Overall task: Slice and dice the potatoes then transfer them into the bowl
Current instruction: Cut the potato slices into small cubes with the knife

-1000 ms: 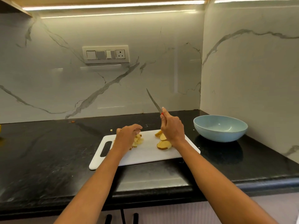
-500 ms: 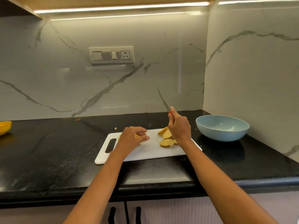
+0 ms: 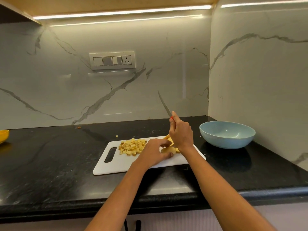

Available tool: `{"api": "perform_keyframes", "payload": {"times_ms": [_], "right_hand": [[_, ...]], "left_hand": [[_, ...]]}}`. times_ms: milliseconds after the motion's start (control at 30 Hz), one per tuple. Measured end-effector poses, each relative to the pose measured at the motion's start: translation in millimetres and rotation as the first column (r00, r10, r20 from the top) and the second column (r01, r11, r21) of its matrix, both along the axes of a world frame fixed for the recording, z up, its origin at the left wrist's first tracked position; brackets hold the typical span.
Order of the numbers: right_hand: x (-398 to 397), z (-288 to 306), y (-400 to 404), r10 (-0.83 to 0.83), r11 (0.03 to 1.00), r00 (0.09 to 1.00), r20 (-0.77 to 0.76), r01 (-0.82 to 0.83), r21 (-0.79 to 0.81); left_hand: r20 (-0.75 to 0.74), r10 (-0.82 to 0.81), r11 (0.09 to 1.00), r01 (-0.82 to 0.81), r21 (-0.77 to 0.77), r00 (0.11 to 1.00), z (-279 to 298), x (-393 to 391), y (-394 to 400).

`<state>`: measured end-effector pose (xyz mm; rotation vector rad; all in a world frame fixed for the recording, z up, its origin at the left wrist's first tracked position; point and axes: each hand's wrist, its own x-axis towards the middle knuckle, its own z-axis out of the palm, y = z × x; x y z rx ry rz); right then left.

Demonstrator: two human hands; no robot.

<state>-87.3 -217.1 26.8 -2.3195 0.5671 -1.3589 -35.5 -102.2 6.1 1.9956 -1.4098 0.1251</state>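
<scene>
A white cutting board (image 3: 120,164) lies on the black counter. A pile of diced potato (image 3: 132,146) sits on its left half. Potato slices (image 3: 169,150) lie on its right half. My left hand (image 3: 154,151) reaches over the board and pinches one of the slices between thumb and fingers. My right hand (image 3: 180,133) grips a knife (image 3: 164,104) by its red handle, the blade pointing up and to the left, clear of the board. A light blue bowl (image 3: 227,135) stands to the right of the board with nothing visible inside.
The black counter (image 3: 50,164) runs left to a yellow dish (image 3: 3,135) at the frame's edge. Marble walls close the back and right side, the bowl sits near the corner. A small potato bit (image 3: 116,136) lies behind the board. A switch panel (image 3: 112,60) is on the back wall.
My left hand has left the diced pile, which now lies uncovered, and moved right to the slices. My right hand with the knife has stayed raised.
</scene>
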Motion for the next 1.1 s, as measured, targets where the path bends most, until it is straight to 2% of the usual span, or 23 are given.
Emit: {"api": "perform_keyframes", "payload": {"times_ms": [333,533,600,700,800,933,1033,1100], "right_hand": [[-2.2,2.9,1.9,-0.015,1.0,1.0,0.012,0.015,0.002],[-5.0,6.6,0.7,-0.015,0.999,0.993,0.114,0.012,0.029],[-5.0,7.8,-0.2,-0.015,0.999,0.987,0.159,0.008,0.051],[-5.8,7.0,0.0,-0.015,0.998,0.986,0.165,0.005,0.062],[-6.0,5.5,0.5,-0.012,0.998,0.991,0.136,0.004,0.056],[-9.1,3.9,1.5,-0.019,0.998,0.996,0.089,0.014,0.055],[-13.6,2.7,5.1,-0.022,0.998,0.998,0.056,0.019,0.056],[-15.7,1.6,7.6,-0.024,0.998,0.999,0.039,0.022,0.056]], "left_hand": [[-0.018,0.018,0.997,-0.02,-0.073,1.0,1.5,-9.8,-12.8],[-0.043,0.001,0.991,-0.006,-0.133,0.999,2.5,-7.7,-18.6],[-0.046,0.056,0.982,-0.063,-0.177,0.997,2.1,-3.3,-15.0],[-0.134,0.251,0.928,-0.277,-0.248,0.959,2.9,4.5,-4.4],[-0.182,0.334,0.906,-0.369,-0.209,0.925,2.8,5.4,8.0],[-0.062,0.464,0.875,-0.468,-0.123,0.884,-2.1,-9.2,22.5],[0.153,0.609,0.791,-0.611,-0.041,0.778,1.0,-18.5,31.0],[0.232,0.654,0.742,-0.67,-0.014,0.72,5.2,-21.7,32.6]]}}
